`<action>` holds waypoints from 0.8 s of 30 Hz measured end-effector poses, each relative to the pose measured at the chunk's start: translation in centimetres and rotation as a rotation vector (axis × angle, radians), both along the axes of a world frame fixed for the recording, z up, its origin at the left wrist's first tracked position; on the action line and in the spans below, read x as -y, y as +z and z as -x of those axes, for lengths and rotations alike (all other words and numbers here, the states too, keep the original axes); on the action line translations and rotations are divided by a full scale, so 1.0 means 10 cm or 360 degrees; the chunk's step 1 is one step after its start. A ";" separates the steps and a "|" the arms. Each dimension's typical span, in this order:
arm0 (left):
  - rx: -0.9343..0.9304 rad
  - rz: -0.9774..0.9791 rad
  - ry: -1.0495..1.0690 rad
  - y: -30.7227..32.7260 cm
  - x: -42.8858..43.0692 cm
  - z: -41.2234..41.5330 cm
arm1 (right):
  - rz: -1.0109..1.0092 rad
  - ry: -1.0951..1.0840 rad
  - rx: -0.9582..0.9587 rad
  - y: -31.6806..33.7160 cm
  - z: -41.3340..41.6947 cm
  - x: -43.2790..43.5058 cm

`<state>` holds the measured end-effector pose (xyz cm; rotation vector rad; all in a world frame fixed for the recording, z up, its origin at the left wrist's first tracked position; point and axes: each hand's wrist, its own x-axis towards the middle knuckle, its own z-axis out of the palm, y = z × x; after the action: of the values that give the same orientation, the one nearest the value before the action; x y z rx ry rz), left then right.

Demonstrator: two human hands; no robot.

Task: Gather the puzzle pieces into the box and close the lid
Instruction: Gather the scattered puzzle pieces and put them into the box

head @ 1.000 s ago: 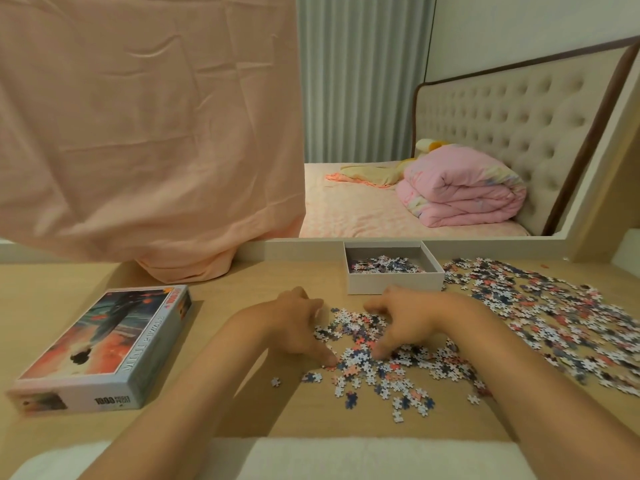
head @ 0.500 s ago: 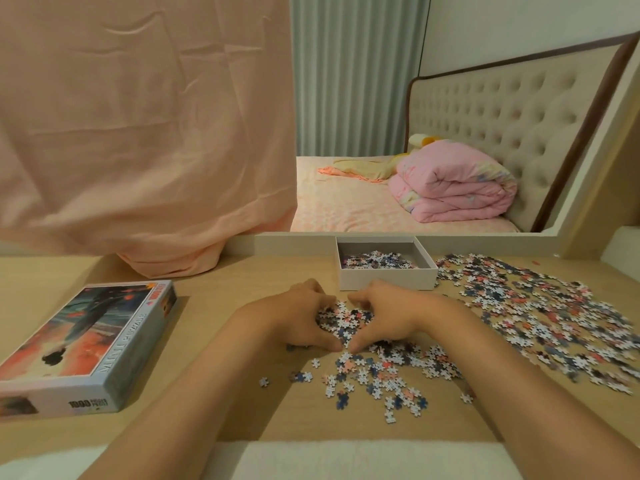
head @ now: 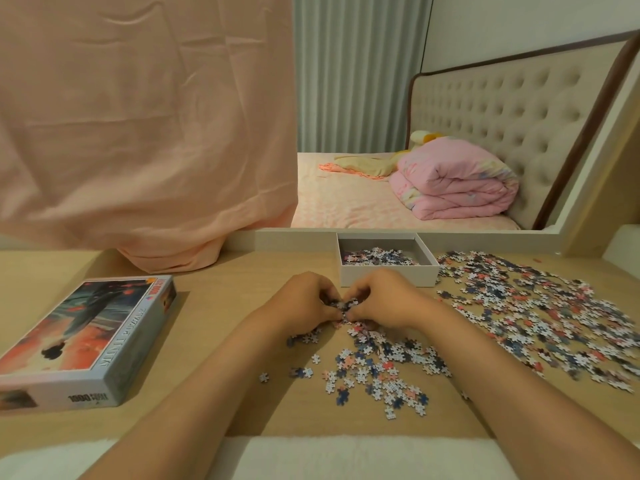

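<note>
As my left hand (head: 304, 303) and right hand (head: 384, 299) cup together, curled fingers grip puzzle pieces (head: 343, 304) near the box (head: 388, 277).

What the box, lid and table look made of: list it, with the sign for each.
Box: likely matte white cardboard; thin straight walls, no shine.
Lid: printed cardboard, slight sheen; picture and lettering on its faces.
Table: pale wood or wood-look laminate, smooth; its even tan colour leaves it open.
</note>
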<state>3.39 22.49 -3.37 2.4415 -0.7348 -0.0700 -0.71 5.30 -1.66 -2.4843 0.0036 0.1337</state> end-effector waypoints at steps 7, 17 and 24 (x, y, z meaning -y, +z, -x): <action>-0.0200 0.0348 -0.0018 0.17 0.06 -0.10 | -0.0534 -0.0102 -0.0007 0.18 -0.01 0.13; 0.0016 0.0426 -0.0026 0.51 0.63 -0.68 | -0.0589 -0.0327 0.0503 0.37 -0.49 0.57; 0.0153 0.0213 -0.0148 0.31 0.73 -0.83 | -0.0029 -0.0200 0.0555 0.18 -0.56 0.77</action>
<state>11.69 15.20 -0.22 2.2959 -0.8669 0.0595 4.93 -2.36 0.09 -2.4493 0.0115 -0.3508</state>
